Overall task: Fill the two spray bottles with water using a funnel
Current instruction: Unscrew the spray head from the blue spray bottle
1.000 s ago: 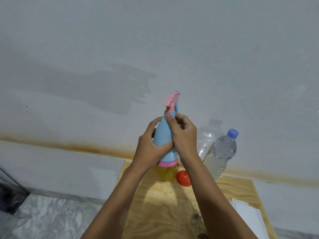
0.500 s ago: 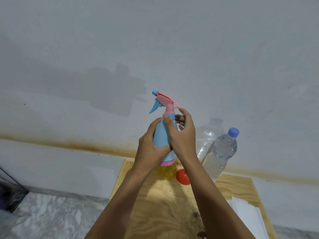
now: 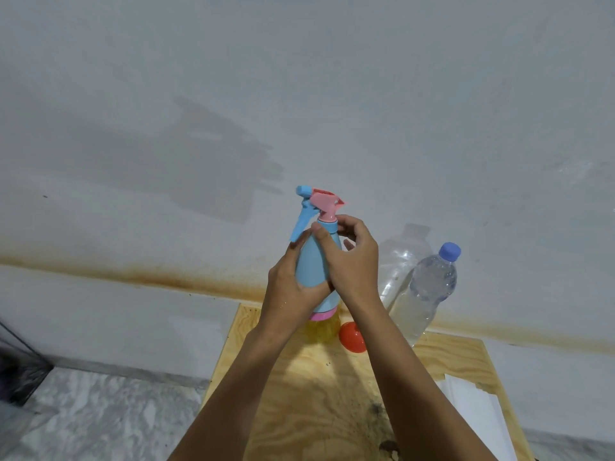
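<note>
I hold a blue spray bottle point(image 3: 312, 264) with a pink and blue trigger head point(image 3: 319, 202) upright above the wooden table point(image 3: 299, 387). My left hand point(image 3: 289, 291) grips its body from the left. My right hand point(image 3: 349, 257) pinches the neck collar just under the head. Behind the blue bottle's base stands a yellow bottle point(image 3: 324, 331), mostly hidden. A red funnel point(image 3: 352, 337) lies on the table to its right. A clear water bottle with a blue cap point(image 3: 427, 287) stands further right, partly filled.
A second clear bottle point(image 3: 399, 261) without a visible cap leans at the wall behind the water bottle. White sheets point(image 3: 472, 407) lie on the table's right side. A grey stained wall is close behind. Marble floor point(image 3: 100, 414) lies to the left.
The spray head has turned from facing away to pointing left, with my right hand twisting at the neck. The bottle stays held in the same place.
</note>
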The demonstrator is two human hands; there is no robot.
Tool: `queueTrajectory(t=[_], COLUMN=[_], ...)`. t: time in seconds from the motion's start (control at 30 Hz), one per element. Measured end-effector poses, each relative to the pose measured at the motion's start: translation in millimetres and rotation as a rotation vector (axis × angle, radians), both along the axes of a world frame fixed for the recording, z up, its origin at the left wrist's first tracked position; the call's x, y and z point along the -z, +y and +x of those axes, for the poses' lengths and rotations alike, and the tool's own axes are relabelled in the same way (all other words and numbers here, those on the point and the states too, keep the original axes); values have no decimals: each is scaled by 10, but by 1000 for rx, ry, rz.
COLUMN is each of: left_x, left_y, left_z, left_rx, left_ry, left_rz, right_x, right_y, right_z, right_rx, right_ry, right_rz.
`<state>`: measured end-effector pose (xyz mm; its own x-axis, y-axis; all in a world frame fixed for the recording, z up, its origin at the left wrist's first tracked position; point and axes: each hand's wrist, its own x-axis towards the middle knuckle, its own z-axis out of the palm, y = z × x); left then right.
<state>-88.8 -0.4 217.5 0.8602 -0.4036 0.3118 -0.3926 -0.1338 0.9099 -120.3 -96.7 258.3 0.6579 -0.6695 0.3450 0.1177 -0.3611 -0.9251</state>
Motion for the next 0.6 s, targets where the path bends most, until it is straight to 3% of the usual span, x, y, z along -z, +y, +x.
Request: queueTrajectory(t=[0.33,0.6], left_x=[77,281], left_y=[47,85], left_z=[-5,-18], left_rx=[14,46], left_ry=[3,75], left_rz=[-35,-38], right_x=[24,-231], right_y=[-1,-90], right_z=[-24,-112], right_rx=[-49,2], right_ry=[-3,-165], right_rz=[-11,104])
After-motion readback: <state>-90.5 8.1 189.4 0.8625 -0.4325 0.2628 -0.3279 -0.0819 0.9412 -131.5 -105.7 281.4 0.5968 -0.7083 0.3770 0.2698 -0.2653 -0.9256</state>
